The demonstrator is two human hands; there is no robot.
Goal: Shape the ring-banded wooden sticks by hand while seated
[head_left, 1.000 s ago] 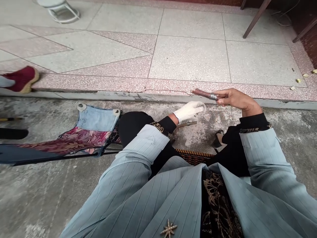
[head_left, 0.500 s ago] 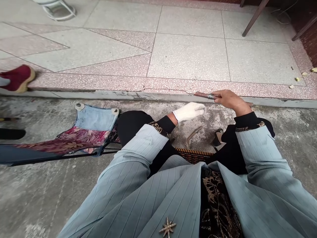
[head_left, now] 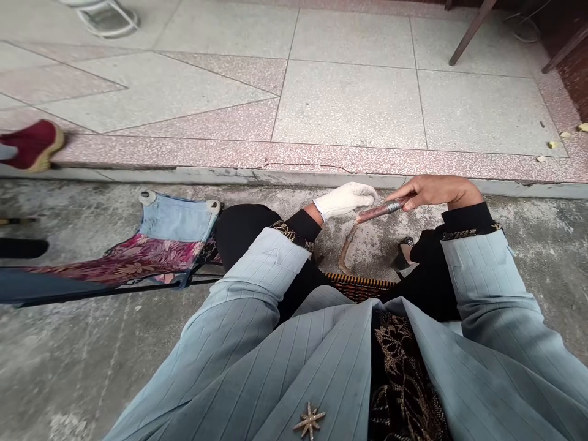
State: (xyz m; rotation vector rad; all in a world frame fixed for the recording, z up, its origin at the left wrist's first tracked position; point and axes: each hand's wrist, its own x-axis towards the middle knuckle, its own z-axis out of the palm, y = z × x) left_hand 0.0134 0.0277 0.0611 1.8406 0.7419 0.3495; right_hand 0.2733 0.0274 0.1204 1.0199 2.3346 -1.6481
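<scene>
My left hand (head_left: 344,199) wears a white glove and is closed on the top of a thin, curved, rusty metal blade (head_left: 346,252) that hangs down toward the concrete. My bare right hand (head_left: 436,190) pinches a reddish-brown wooden handle (head_left: 379,211) with a silver band. The handle's free end points left and meets my gloved fingertips at the top of the blade. Both hands hover above the concrete between my knees, in front of my grey striped jacket sleeves.
A folding stool (head_left: 174,236) with patchwork fabric stands to my left. Another person's red shoe (head_left: 39,142) rests on the tiled step (head_left: 275,174) at far left. A woven edge (head_left: 362,285) and a black shoe (head_left: 404,254) lie below my hands. Chair legs (head_left: 473,27) stand at back right.
My right hand came down and left from the step, bringing the handle to my gloved hand. The blade swung from lying sideways to hanging down from my left hand.
</scene>
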